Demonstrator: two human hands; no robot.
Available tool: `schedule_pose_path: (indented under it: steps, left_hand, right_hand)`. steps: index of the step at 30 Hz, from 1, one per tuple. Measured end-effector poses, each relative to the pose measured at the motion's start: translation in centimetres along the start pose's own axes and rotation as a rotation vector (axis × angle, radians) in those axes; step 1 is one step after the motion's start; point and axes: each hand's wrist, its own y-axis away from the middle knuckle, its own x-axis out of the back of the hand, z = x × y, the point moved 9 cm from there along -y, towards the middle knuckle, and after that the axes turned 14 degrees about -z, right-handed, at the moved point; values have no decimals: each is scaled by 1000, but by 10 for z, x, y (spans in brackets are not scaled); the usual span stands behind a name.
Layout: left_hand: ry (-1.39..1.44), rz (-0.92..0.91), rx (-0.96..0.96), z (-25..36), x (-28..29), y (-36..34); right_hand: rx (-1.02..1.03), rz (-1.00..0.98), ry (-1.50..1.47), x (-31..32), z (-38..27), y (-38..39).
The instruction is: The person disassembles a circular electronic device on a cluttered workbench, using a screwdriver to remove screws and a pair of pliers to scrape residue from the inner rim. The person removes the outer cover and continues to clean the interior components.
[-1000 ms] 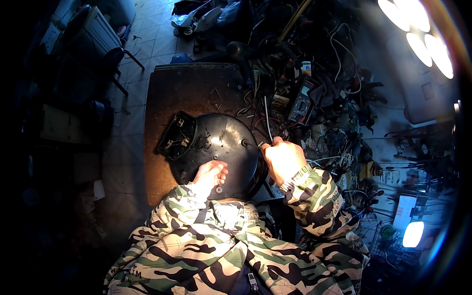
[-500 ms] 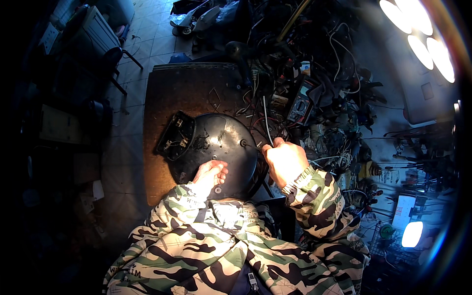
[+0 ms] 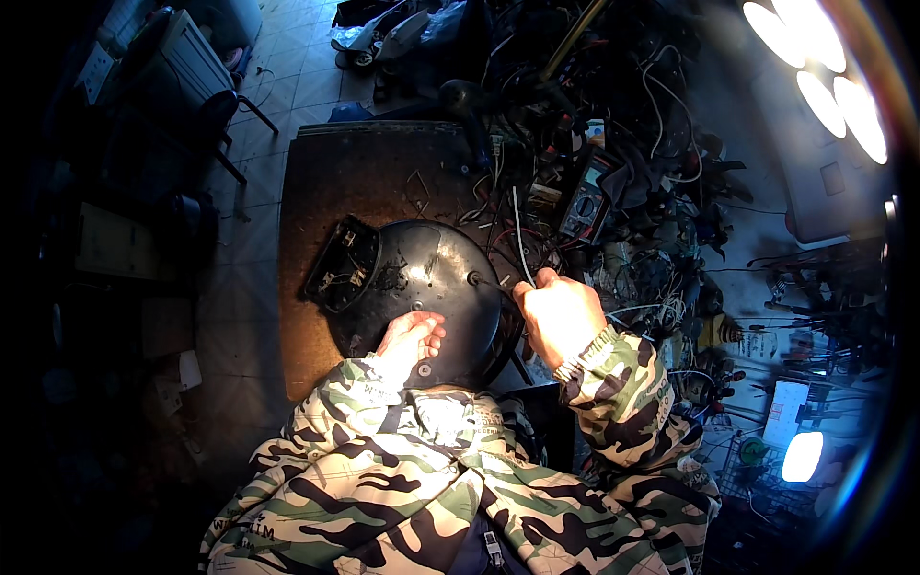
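A round black plastic housing (image 3: 450, 326), scuffed and shiny under the lamp, lies on the brown table in front of me. A black bracket-like part (image 3: 347, 264) sticks out at its upper left. On the housing's near side rests my left hand (image 3: 410, 337), fingers curled and pressed together; whatever they hold, if anything, is hidden. My right hand (image 3: 561, 316) is wrapped round a screwdriver, its handle covered by the fist. The thin dark shaft of the screwdriver (image 3: 495, 285) points left to a round recess (image 3: 474, 279) near the housing's right edge.
Beyond the housing, the brown tabletop (image 3: 355, 172) holds bits of wire. A multimeter (image 3: 586, 203), a white cable (image 3: 520, 230) and tangled wires (image 3: 642, 278) crowd the right side. A dark power tool (image 3: 467, 115) sits at the far edge. Bright lamps (image 3: 815, 57) shine upper right.
My right hand has shifted very slightly to the right. The left hand and the housing look the same.
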Motion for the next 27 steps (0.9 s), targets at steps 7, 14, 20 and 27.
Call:
schedule_pose_path:
  steps: [7, 14, 20, 27]
  left_hand:
    - [-32, 17, -7, 2, 2, 1]
    - [199, -35, -32, 3, -11, -20]
    - [267, -237, -72, 8, -24, -28]
    - [13, 36, -149, 18, 40, 13]
  right_hand:
    - [33, 82, 24, 4, -3, 6]
    - [63, 156, -40, 31, -14, 40]
    - [132, 162, -198, 17, -23, 64]
    - [107, 94, -304, -12, -35, 88]
